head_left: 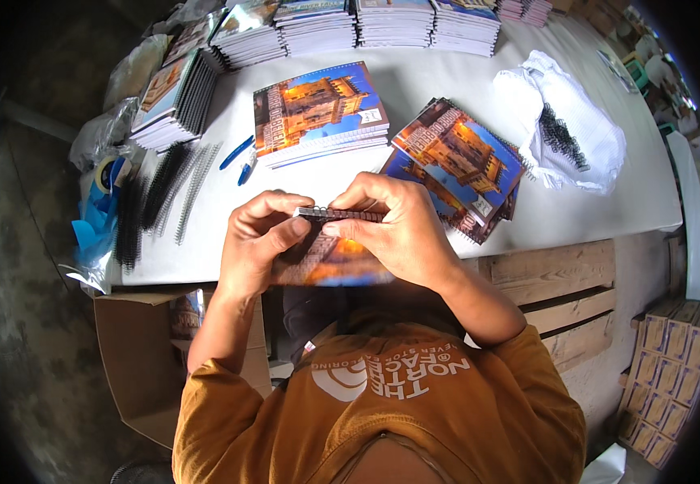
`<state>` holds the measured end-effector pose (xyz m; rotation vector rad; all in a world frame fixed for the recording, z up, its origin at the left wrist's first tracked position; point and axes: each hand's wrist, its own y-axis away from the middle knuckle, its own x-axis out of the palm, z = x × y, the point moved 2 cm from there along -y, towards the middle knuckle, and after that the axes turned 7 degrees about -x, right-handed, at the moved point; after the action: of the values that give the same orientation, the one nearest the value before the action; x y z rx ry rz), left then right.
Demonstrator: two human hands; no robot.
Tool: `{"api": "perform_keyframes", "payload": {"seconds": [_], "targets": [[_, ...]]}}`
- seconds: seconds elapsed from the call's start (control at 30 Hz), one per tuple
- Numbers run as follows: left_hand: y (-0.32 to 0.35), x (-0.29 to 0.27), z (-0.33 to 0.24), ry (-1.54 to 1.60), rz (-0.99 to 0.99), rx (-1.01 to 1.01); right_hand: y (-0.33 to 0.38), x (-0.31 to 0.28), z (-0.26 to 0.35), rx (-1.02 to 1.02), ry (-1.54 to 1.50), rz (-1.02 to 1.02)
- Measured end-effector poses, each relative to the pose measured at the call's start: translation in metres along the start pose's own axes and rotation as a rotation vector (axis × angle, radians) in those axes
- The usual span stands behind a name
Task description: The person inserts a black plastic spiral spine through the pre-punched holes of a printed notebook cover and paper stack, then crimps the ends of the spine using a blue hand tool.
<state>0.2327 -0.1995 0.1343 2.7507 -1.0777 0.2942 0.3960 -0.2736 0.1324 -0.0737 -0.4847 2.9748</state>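
In front of my chest, at the table's near edge, I hold a picture-covered notebook [335,264] with its bound edge up and its cover hanging down. My left hand [263,238] pinches the left end of that edge between thumb and fingers. Farther along to the right, the thumb and fingers of my right hand [394,224] close on the same edge. A dark spiral coil [342,214] runs along it between the hands; the right fingers hide part of it. Just beyond lies a stack of similar notebooks [321,113]. Right of it is a fanned pile of coil-bound notebooks [463,161].
Loose black coils [164,185], blue pens [237,153] and a tape roll [108,175] lie at left. More coils rest on a white cloth-like bag [600,149]. Notebook stacks [316,28] line the far edge. Below are a cardboard box [136,371] and a wooden crate [560,278].
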Motion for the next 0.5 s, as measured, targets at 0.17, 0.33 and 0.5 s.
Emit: {"api": "perform_keyframes", "payload": {"seconds": [0.17, 0.33, 0.5], "targets": [[-0.022, -0.001, -0.009, -0.214, 0.123, 0.076, 0.004, 0.011, -0.004, -0.087, 0.078, -0.140], [-0.030, 0.030, -0.045, -0.766, -0.008, 0.294, 0.014, -0.009, -0.006, -0.294, -0.043, -0.483], [-0.075, 0.054, -0.016, -0.201, -0.168, 0.278, 0.032, -0.073, -0.017, -0.526, -0.282, -1.043]]}}
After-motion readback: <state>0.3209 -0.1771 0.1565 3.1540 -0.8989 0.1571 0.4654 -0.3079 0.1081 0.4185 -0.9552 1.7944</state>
